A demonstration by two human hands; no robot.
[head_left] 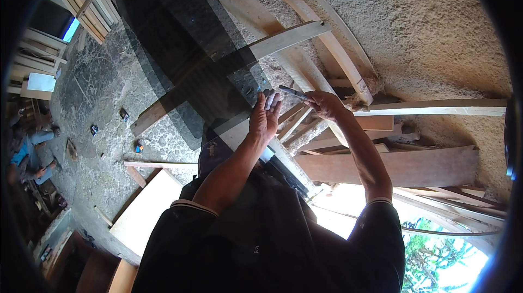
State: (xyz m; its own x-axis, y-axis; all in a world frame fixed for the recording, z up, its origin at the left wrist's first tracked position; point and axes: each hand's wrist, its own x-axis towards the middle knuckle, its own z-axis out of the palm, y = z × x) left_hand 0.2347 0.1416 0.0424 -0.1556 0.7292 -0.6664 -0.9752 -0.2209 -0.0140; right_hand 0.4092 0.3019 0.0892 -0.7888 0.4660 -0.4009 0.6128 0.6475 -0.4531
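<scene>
Evidently brittle and slick, the dark glass sheet [180, 58] meets the flat, open left hand [265, 116] at its edge, best supported there, while the right hand [325, 103] beside that edge pinches a slim tool [292, 92].

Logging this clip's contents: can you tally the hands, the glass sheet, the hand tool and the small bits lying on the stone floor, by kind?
Hands: 2 (left hand flat against the glass, right hand holding the tool)
Dark glass sheet: 1
Slim hand tool: 1
Small objects on the stone floor: 3
Total: 7
</scene>
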